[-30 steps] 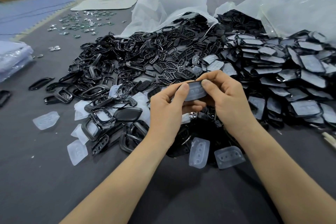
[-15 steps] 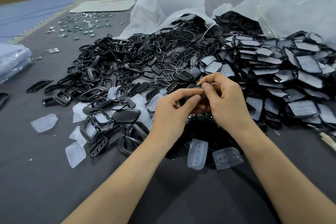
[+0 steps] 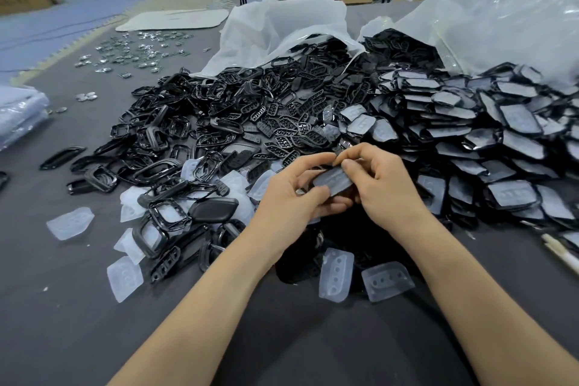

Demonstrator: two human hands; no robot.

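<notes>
- Where the dark tabletop (image 3: 62, 323) meets its left edge, a stack of clear plastic sheets (image 3: 18, 116) lies, and small metal pieces (image 3: 141, 50) are scattered toward the far left corner.
- Loose translucent pads (image 3: 70, 222) lie on the left side, just beside a heap of black frames (image 3: 188, 135) that spills from a white bag (image 3: 282, 28) at the far edge.
- Near the middle, the left hand (image 3: 288, 197) grips a black shell (image 3: 332, 181), which has a pale pad on its face, fingers curled under it and thumb at its near edge.
- The right hand (image 3: 388, 194) pinches the same shell from the other side. The hands are together, both clamped on it, and it is held above the tabletop.
- Toward the near edge, two holed pads (image 3: 336, 274) lie side by side.
- A pile of pad-faced shells (image 3: 501, 141) reaches the right edge below a clear bag (image 3: 501, 19).
</notes>
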